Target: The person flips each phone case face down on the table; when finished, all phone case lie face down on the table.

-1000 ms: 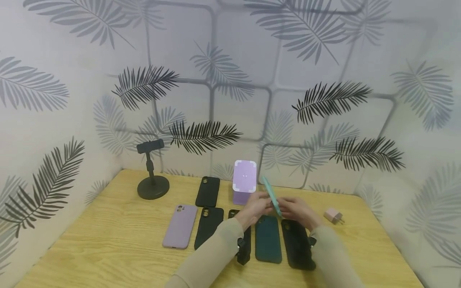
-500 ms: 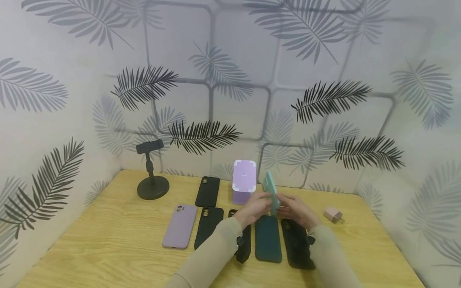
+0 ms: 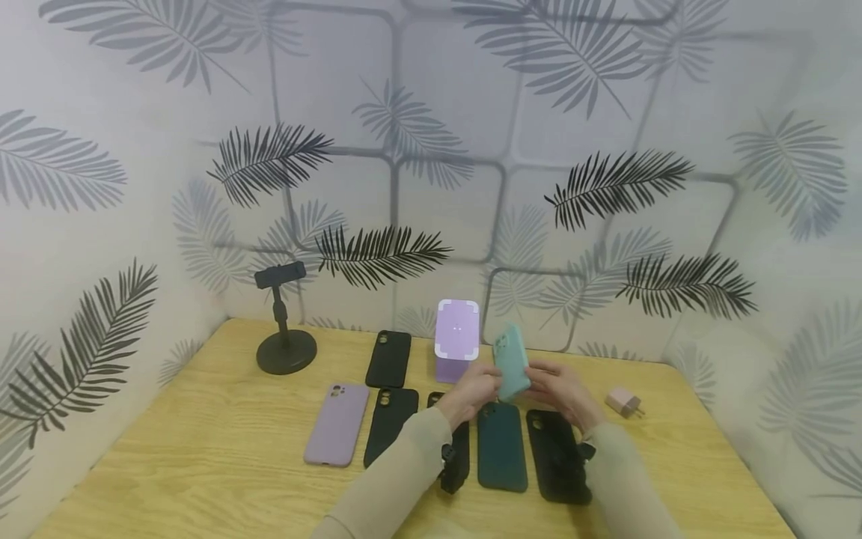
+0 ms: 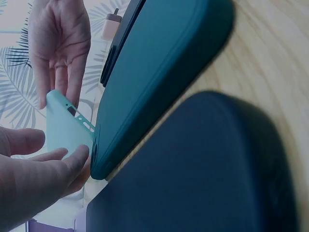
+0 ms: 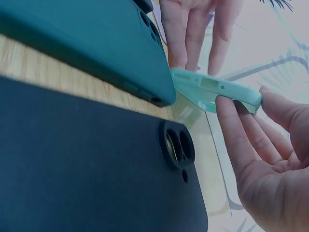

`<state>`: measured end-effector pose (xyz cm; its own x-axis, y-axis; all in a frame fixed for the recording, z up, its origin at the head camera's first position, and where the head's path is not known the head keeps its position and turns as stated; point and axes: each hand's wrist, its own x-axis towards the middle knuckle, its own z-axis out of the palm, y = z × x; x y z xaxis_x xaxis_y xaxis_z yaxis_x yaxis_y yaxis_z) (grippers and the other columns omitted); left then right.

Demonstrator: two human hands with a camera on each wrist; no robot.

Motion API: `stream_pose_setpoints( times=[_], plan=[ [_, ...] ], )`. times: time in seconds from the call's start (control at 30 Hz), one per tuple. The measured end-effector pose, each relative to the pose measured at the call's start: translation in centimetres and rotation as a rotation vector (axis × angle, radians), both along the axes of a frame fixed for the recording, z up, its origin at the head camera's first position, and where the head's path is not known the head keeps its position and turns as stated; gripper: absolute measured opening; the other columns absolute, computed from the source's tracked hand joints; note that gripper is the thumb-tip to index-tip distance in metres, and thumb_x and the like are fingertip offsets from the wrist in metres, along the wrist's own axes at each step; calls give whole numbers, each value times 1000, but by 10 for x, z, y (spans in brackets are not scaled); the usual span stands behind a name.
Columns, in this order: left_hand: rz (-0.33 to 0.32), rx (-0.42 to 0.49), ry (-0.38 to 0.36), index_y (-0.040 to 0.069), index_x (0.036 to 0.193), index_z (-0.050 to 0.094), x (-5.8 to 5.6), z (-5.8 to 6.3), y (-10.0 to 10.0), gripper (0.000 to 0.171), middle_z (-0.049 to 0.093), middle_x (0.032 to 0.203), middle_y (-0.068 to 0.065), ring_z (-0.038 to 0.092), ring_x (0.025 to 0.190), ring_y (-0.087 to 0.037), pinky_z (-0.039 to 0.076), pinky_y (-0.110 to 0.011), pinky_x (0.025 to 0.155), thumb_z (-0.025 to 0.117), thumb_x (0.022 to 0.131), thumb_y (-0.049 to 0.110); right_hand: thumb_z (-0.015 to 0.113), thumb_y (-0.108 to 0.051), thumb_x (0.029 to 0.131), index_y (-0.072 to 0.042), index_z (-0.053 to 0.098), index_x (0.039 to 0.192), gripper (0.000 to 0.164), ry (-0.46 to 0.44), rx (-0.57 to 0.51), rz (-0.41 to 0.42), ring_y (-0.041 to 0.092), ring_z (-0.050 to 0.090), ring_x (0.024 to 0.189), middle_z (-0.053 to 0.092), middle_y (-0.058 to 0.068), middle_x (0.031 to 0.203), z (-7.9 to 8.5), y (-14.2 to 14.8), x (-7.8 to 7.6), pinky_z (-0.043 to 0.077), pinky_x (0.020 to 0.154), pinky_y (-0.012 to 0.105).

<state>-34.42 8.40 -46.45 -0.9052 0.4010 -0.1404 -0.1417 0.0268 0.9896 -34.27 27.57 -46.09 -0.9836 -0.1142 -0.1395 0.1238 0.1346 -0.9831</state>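
Note:
A mint-green phone case (image 3: 512, 363) is up off the table, its camera cutouts at the upper left in the head view. My left hand (image 3: 475, 389) holds its left edge, and my right hand (image 3: 560, 389) pinches its right edge. In the right wrist view the right thumb and fingers lie on opposite sides of the case (image 5: 236, 92), whose edge has port cutouts. A dark teal phone case (image 3: 501, 449) lies just below. Black cases lie beneath each wrist: one black case (image 3: 557, 458) by the right, another black case (image 3: 459, 449) by the left, partly hidden.
To the left lie a lilac phone case (image 3: 337, 424), a black case (image 3: 390, 419) and a farther black case (image 3: 388, 359). A purple box (image 3: 457, 333) and a black phone stand (image 3: 286, 350) stand at the back. A pink charger plug (image 3: 623, 403) sits right.
The mint case has turned from nearly edge-on to show its back with the camera cutouts. Both hands shifted only slightly around it; the cases on the table stayed put.

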Motion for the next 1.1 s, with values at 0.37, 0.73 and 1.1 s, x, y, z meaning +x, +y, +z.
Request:
stream_pose_setpoints(
  times=[0.37,0.73,1.1],
  plan=[
    [13,-47,4,-11,137,48,1,1,-6,48,48,144,-25,56,99,-20,50,-39,100,47,89,-7,63,-13,96,13,43,138,53,0,82,-20,11,68,91,62,20,123,2,9,4,59,84,28],
    [-8,-57,6,-11,138,47,0,1,-8,53,43,148,-25,54,104,-25,47,-31,84,47,85,-10,62,-5,94,20,53,125,41,-1,245,13,17,70,83,69,24,106,-1,17,6,61,78,35],
    [-21,-36,19,-8,142,44,2,2,-14,50,44,146,-24,54,111,-23,49,-39,102,49,92,-4,59,-3,95,22,50,127,42,13,233,25,17,71,82,69,27,105,-3,23,9,61,78,35]
  ],
)
